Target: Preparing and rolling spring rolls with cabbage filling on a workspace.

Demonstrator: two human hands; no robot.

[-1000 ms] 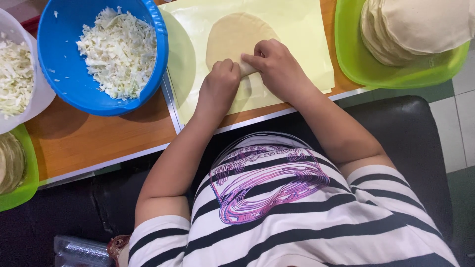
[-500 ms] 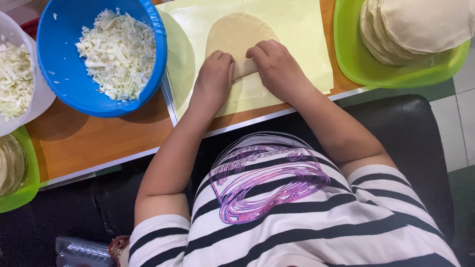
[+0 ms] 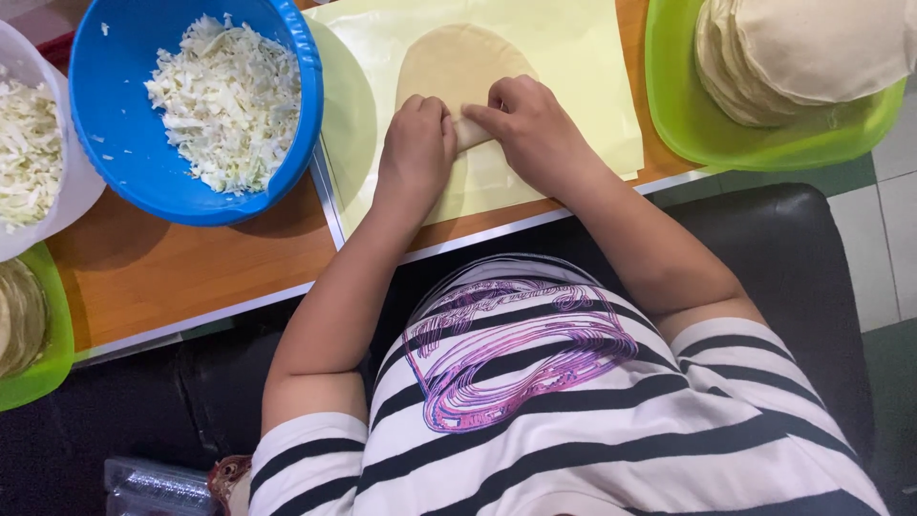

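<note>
The rolled near edge of the dough wrapper (image 3: 458, 67) is pressed under both the left hand (image 3: 415, 143) and right hand (image 3: 530, 129), side by side; its roll axis runs along the tabletop's (image 3: 191, 277) near edge.

A single head-worn camera looks steeply down, close over the wearer's striped shirt front and forearms, onto the near edge of the orange wooden bench (image 3: 191, 272); the black seat (image 3: 802, 248) and tiled floor (image 3: 893, 201) fill the frame's right.

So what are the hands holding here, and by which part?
Both the left hand and right hand press on the rolled near edge of the round dough wrapper, fingers on the roll.
</note>
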